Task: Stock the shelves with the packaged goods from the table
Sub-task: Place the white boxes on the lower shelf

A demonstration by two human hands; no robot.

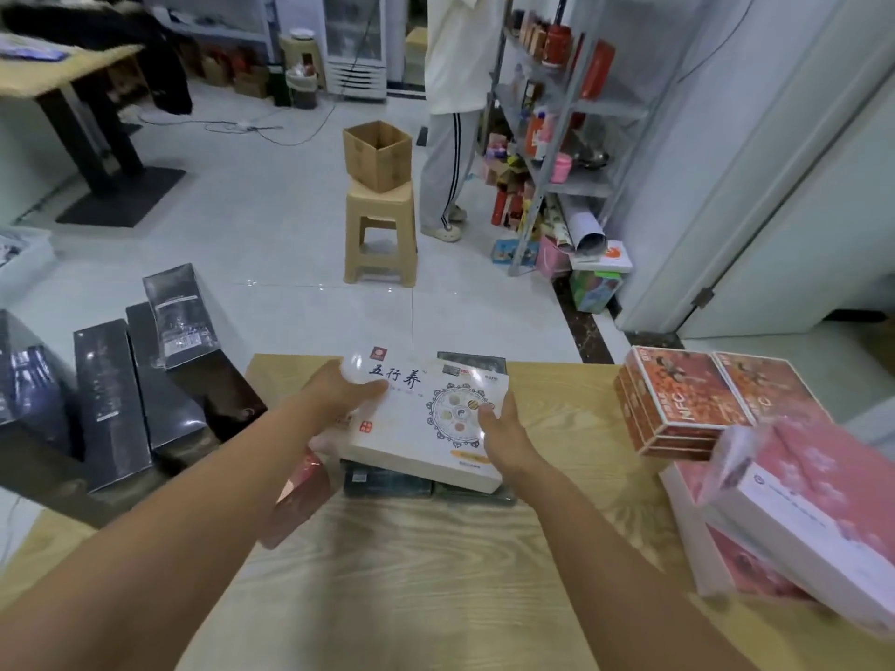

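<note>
Over the far edge of the wooden table (436, 573), both forearms reached forward. The left hand (339, 394) gripped the white box (421, 428) at its left end, thumb on top and fingers curled beneath, while the right hand (503, 428) clasped its right edge. The box sat tilted above dark flat packs (387, 479), well apart from the shelves (581, 186).

I see a light wood-grain table (436, 573) w/ dark green flat boxes (387, 479) near its far edge, a blurred red box (300, 501) at the left edge, an orange-red NFC box stack (678, 404) far right & pink boxes (702, 549) near right. On the white tile floor (290, 210) left of the table: black boxes (111, 404), some upright. Further off stands a beige plastic stool (380, 234).
</note>
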